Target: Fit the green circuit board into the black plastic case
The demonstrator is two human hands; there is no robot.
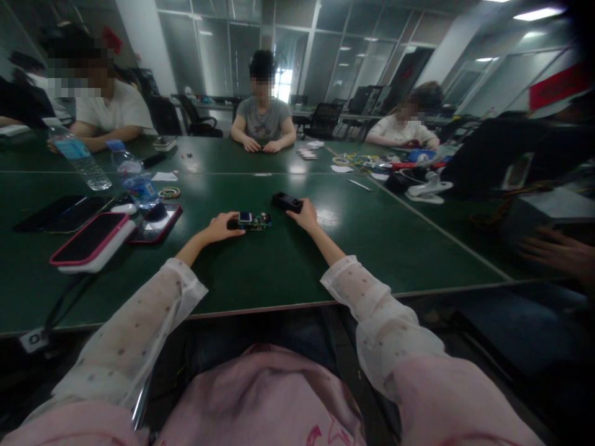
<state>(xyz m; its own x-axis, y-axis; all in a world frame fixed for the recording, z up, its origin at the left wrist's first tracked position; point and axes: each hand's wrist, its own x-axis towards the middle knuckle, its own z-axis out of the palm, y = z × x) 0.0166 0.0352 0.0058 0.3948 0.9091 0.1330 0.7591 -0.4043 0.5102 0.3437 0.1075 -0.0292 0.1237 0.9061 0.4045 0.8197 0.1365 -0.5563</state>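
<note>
Between the thumb and fingers of my left hand is a small green circuit board with a little screen and several parts on it. It is held just over the green table. To the right of the board, my right hand grips the near end of a black oblong case. The case and the board are apart, with a short gap between them. Fine detail on both is too small to make out.
On the left are water bottles, a pink-edged phone on a white block, another phone and a tape roll. A pen, wires and a white clip lie right. People sit across the table.
</note>
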